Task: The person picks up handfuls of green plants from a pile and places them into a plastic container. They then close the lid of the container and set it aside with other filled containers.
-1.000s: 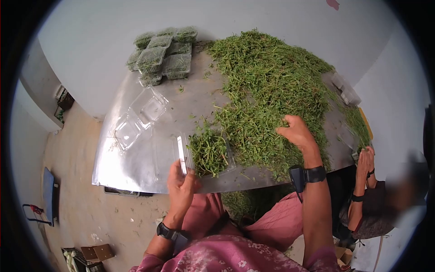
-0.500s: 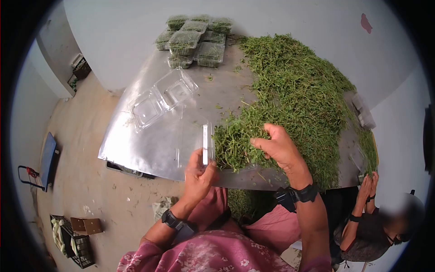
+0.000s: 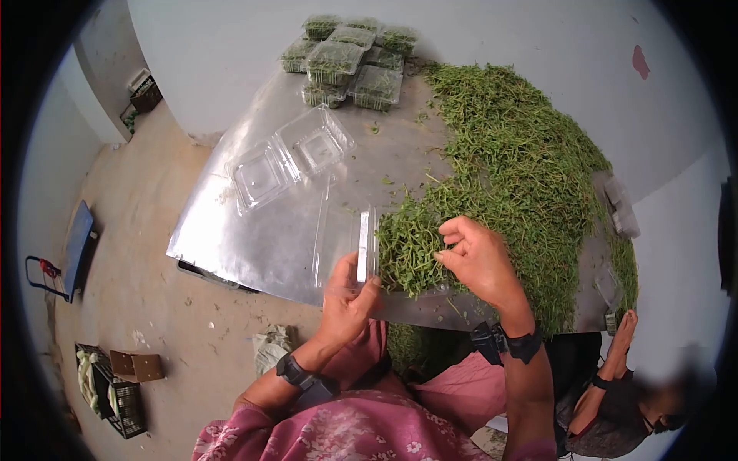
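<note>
My left hand (image 3: 350, 300) grips the near edge of an opened clear plastic clamshell box (image 3: 338, 238), thumb on its rim. A white strip shows along the box's hinge side. Leafy green stems (image 3: 415, 250) fill the right half of the box, against the large pile of greens (image 3: 523, 177). Over the right side of this filled half is my right hand (image 3: 480, 261), fingers curled and thumb apart from the index finger; I see nothing held between them.
Another opened clamshell (image 3: 292, 157) lies on the metal table (image 3: 238, 230). Filled boxes (image 3: 334, 61) are stacked at the back. At the right, a co-worker's hand (image 3: 624, 330) is by the table edge. A crate (image 3: 127, 411), cardboard box (image 3: 137, 366) and trolley (image 3: 81, 242) stand on the floor.
The view has shifted slightly, so the table sits further right. My right hand's fingers have curled closer together above the greens. The co-worker's hands have moved slightly lower in view.
</note>
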Available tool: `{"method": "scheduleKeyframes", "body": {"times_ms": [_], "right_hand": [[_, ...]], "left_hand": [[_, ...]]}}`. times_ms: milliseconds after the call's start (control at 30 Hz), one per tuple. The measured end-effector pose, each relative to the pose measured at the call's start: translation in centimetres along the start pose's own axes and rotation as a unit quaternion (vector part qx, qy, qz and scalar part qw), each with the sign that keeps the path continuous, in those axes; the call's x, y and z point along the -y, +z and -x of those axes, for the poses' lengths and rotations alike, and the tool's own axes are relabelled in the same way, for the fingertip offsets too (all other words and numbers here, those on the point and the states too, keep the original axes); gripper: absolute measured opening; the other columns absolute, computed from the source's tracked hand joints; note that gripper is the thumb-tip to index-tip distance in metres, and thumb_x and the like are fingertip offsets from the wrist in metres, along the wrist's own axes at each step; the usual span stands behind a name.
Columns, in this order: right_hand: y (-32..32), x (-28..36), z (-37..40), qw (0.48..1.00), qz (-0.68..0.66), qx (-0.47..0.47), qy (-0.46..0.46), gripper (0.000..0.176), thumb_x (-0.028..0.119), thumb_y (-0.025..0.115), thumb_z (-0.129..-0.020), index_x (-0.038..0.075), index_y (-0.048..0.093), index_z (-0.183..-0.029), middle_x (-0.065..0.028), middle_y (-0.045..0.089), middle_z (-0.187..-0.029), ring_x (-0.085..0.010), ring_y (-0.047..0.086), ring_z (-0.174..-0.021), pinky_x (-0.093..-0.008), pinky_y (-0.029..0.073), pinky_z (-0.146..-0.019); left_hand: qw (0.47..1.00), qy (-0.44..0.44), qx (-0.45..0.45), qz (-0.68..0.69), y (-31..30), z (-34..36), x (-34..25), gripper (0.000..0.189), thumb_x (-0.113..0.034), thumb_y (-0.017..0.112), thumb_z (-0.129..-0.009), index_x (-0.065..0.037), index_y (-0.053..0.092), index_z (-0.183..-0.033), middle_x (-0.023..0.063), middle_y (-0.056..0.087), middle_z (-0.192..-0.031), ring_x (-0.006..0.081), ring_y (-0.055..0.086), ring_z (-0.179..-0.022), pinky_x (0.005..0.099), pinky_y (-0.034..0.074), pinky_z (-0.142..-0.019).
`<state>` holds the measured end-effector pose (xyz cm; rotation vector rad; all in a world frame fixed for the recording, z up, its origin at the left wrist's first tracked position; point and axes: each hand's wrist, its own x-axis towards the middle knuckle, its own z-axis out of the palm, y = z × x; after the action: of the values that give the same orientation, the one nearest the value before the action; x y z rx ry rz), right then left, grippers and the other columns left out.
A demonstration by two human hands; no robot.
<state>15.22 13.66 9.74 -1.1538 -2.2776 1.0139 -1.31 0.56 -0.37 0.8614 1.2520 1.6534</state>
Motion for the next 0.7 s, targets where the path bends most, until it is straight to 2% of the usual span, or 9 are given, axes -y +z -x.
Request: {"method": "scheduleKeyframes", "body": {"times_ms": [100,200,233,333,367,467,500,600,700], "right_hand": [[1.3,0.1,-0.1,0.99,0.089,-0.017,-0.111,0.035,0.0,0.066,-0.078,0.0,0.059,-0.113,-0.0148,0.06,-0.096,-0.0244,0.062,-0.069,-0.0341,0.049,-0.069],[3.1,-0.6,-0.6,0.973,0.131,-0.049,-0.182,0.033,-0.003,0.062,-0.079,-0.001,0.058,-0.111,-0.0156,0.054,-0.097,-0.0324,0.059,-0.071,-0.0378,0.049,-0.074],[3.4,-0.7,-0.7,0.976,0.138,-0.035,-0.163,0.029,-0.002,0.06,-0.081,-0.003,0.058,-0.11,-0.0173,0.054,-0.099,-0.0357,0.059,-0.08,-0.0408,0.049,-0.076],[3.9,0.0,-0.9,0.966,0.214,-0.009,-0.141,0.025,-0.001,0.057,-0.083,-0.004,0.057,-0.107,-0.0179,0.054,-0.099,-0.0367,0.058,-0.09,-0.0427,0.048,-0.077],[4.1,-0.1,-1.1,0.96,0.243,0.006,-0.141,0.022,-0.002,0.055,-0.08,-0.005,0.057,-0.102,-0.0193,0.054,-0.1,-0.0383,0.058,-0.093,-0.0441,0.049,-0.076],[4.7,0.2,-1.2,0.93,0.334,0.054,-0.143,0.023,-0.005,0.055,-0.076,-0.005,0.057,-0.099,-0.0198,0.055,-0.1,-0.0374,0.059,-0.088,-0.0443,0.05,-0.073],[5.2,0.0,-1.3,0.922,0.35,0.041,-0.161,0.022,-0.005,0.055,-0.071,-0.005,0.059,-0.094,-0.0208,0.057,-0.097,-0.036,0.06,-0.086,-0.0438,0.051,-0.073],[5.8,0.3,-2.2,0.891,0.41,0.053,-0.19,0.014,0.0,0.06,-0.072,-0.005,0.064,-0.084,-0.0207,0.061,-0.089,-0.0324,0.062,-0.085,-0.0398,0.053,-0.073],[5.9,0.3,-2.8,0.895,0.4,0.056,-0.191,0.012,0.001,0.061,-0.071,-0.004,0.066,-0.08,-0.02,0.062,-0.084,-0.0317,0.063,-0.082,-0.0388,0.052,-0.072]], "left_hand": [[1.0,-0.001,0.004,-0.02,-0.1,0.0,-0.2,0.039,-0.005,0.054,-0.091,0.002,0.041,-0.127,0.0024,0.056,-0.085,0.0079,0.055,-0.064,0.0225,0.045,-0.056],[1.0,-0.019,0.002,0.005,0.2,0.1,-0.7,0.039,-0.006,0.054,-0.092,0.002,0.041,-0.127,0.0029,0.056,-0.087,0.0078,0.055,-0.064,0.0227,0.045,-0.056],[1.0,-0.017,0.003,0.003,0.2,0.2,-0.7,0.039,-0.006,0.054,-0.092,0.002,0.041,-0.127,0.0029,0.056,-0.087,0.0077,0.055,-0.064,0.0227,0.046,-0.056],[1.0,-0.014,0.007,-0.005,0.2,0.3,-0.8,0.039,-0.006,0.054,-0.092,0.002,0.041,-0.127,0.0031,0.055,-0.09,0.0073,0.055,-0.064,0.0227,0.046,-0.057],[1.0,-0.015,0.009,-0.008,0.1,0.3,-0.8,0.039,-0.006,0.054,-0.092,0.002,0.041,-0.128,0.0031,0.055,-0.09,0.0071,0.055,-0.065,0.0227,0.046,-0.057],[1.0,-0.009,0.007,-0.015,0.2,0.3,-1.0,0.039,-0.006,0.053,-0.092,0.001,0.041,-0.128,0.003,0.055,-0.091,0.0069,0.054,-0.065,0.0226,0.046,-0.058],[1.0,-0.005,0.005,-0.016,0.2,0.3,-0.9,0.039,-0.006,0.053,-0.093,0.001,0.041,-0.129,0.0028,0.055,-0.091,0.0069,0.054,-0.065,0.0225,0.046,-0.058],[1.0,-0.022,-0.005,-0.001,0.3,0.4,-0.5,0.038,-0.006,0.053,-0.093,0.001,0.041,-0.128,0.0027,0.054,-0.09,0.007,0.053,-0.065,0.0222,0.046,-0.059],[1.0,-0.018,0.0,0.007,0.1,0.2,0.0,0.037,-0.006,0.054,-0.093,0.0,0.041,-0.126,0.0024,0.054,-0.089,0.0072,0.053,-0.065,0.0222,0.046,-0.058]]}}
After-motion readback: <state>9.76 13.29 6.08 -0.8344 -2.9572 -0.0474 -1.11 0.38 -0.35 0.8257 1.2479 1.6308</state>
